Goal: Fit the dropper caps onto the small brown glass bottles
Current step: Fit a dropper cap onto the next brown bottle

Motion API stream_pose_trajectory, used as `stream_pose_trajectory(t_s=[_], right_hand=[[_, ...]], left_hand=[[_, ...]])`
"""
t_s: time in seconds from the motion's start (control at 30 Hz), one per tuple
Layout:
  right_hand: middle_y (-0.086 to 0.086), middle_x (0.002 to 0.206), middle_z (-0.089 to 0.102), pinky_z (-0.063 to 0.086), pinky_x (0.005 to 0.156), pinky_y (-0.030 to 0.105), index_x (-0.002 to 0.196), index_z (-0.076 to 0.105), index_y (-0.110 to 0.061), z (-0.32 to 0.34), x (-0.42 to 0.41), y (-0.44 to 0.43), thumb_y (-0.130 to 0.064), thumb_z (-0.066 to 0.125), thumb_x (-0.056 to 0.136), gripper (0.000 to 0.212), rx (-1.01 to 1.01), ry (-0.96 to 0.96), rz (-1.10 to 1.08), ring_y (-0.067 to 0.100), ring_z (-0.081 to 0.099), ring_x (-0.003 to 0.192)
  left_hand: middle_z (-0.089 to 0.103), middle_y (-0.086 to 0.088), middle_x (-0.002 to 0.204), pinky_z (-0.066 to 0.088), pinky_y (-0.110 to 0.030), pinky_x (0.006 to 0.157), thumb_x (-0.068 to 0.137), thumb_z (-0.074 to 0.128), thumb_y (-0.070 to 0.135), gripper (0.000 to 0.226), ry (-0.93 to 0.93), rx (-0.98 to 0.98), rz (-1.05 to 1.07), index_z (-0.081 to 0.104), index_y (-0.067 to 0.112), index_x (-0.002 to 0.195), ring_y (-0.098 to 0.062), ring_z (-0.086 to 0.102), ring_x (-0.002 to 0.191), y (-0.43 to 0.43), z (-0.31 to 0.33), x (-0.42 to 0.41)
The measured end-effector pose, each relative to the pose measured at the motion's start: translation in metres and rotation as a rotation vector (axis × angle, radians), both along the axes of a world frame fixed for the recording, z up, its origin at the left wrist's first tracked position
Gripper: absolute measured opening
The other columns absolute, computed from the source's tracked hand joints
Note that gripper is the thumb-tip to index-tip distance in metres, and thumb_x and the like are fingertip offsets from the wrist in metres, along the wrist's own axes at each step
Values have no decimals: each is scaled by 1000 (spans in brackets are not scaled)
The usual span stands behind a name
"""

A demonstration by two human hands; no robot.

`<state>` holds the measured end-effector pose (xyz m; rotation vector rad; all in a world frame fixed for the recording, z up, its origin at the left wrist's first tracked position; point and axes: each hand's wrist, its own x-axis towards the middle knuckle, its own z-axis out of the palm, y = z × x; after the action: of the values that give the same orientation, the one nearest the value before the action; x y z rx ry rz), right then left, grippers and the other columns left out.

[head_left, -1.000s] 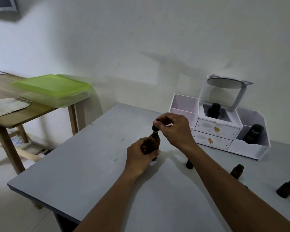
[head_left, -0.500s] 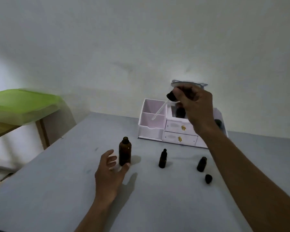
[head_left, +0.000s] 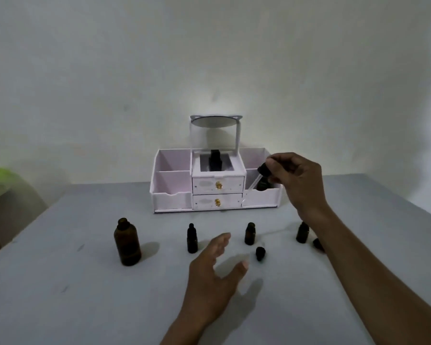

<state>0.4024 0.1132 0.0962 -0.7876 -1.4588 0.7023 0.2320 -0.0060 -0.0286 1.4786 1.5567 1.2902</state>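
Your right hand (head_left: 294, 180) pinches a dropper cap (head_left: 263, 170) in the air before the white organizer (head_left: 171, 197), pipette slanting down-left. Your left hand (head_left: 215, 272) hovers with fingers spread above the grey table (head_left: 60, 295). The large brown bottle (head_left: 127, 242) stands uncapped at left, three small bottles (head_left: 249, 234) to its right.

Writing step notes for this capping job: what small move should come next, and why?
Probably the left hand grips the small bottle ahead of its fingers, which looks uncapped: the hand hovers open beside it while the right hand pinches a dropper cap, pipette hanging free.
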Motion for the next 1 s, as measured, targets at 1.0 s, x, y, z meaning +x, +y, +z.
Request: stream_pose_trajectory(t_s=[1.0], right_hand=[[-4,83,77,61,76,31,93,76,-21,-68,25,43,-20,76,87,6,-40,-207,-129,11,74,76]], left_hand=[[64,8,126,35,-7,87,88,70,32,40,207,-44,40,63,24,127,3,50,98,103,-24,35]])
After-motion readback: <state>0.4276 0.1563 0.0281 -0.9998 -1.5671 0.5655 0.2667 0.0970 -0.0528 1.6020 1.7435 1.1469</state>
